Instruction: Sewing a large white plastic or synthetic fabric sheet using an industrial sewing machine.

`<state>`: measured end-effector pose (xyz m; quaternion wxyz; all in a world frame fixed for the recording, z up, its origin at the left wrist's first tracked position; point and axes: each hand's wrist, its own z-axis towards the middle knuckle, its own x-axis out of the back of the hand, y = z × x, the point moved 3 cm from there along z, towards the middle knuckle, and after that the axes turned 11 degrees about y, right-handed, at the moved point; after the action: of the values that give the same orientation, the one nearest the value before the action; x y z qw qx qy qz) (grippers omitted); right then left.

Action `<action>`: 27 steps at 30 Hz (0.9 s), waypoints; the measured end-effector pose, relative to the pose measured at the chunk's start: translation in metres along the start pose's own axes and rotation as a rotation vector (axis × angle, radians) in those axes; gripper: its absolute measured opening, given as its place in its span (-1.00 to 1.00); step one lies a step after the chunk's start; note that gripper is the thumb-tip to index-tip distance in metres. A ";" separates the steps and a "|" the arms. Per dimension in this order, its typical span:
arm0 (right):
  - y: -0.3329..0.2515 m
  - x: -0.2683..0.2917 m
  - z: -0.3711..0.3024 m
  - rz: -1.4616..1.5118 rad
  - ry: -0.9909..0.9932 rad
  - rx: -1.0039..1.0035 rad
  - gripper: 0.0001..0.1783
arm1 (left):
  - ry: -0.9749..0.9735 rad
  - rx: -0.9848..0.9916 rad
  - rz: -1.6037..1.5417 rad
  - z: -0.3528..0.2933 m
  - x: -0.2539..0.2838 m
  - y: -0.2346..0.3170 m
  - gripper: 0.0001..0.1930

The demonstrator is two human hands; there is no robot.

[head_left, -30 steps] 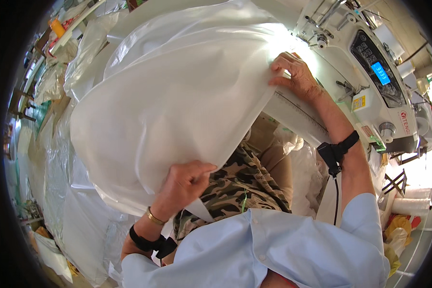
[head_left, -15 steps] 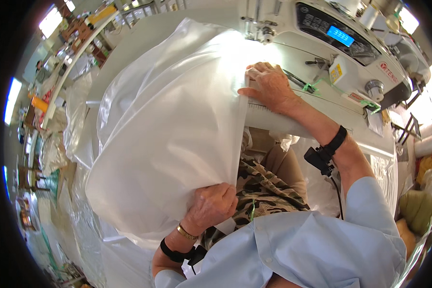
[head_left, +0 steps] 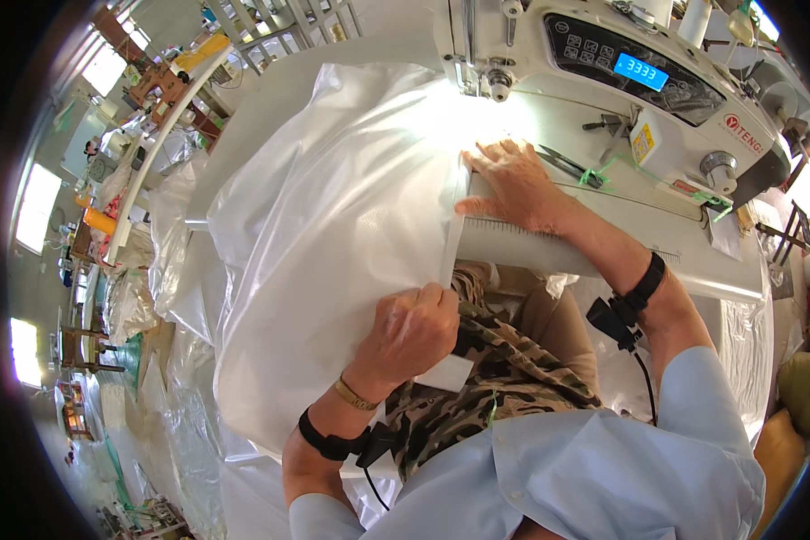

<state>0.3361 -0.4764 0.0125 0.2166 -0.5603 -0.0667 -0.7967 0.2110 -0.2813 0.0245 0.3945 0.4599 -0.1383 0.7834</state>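
A large sheet of white, shiny, translucent plastic-like material (head_left: 333,243) spreads over the sewing machine's table and hangs down toward my lap. Its right border is a straight folded edge that runs up to the lit needle area. My left hand (head_left: 411,331) is a fist closed on this edge near the front of the table. Farther up, my right hand (head_left: 517,184) lies flat with fingers and thumb apart, its fingertips on the edge just in front of the sewing machine (head_left: 603,81). Bright lamp glare hides the needle and presser foot.
Right of my right hand, thread snips (head_left: 571,166) with green thread lie on the machine bed. A ruler scale (head_left: 531,234) runs along the table's front. Crumpled clear plastic (head_left: 189,396) hangs at the left. Another sewing machine (head_left: 164,90) stands at the far left.
My left hand has moved up along the edge, closer to the machine, still gripping the sheet. The sheet has bunched into more folds. My right hand stays by the needle area; the view has shifted slightly.
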 end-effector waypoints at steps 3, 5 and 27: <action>-0.004 0.005 -0.005 -0.002 0.004 0.071 0.02 | -0.057 0.041 0.042 0.019 -0.010 -0.008 -0.87; -0.005 0.006 -0.005 0.032 0.003 0.069 0.02 | 0.034 -0.022 0.070 0.030 -0.016 -0.013 -0.87; 0.005 0.000 0.005 0.134 0.080 -0.087 -0.56 | 0.143 0.315 -0.127 0.127 -0.032 -0.049 -0.80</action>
<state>0.3420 -0.4791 0.0139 0.2472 -0.5403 0.0144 -0.8042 0.3337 -0.3391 0.0592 0.3753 0.4668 0.0438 0.7996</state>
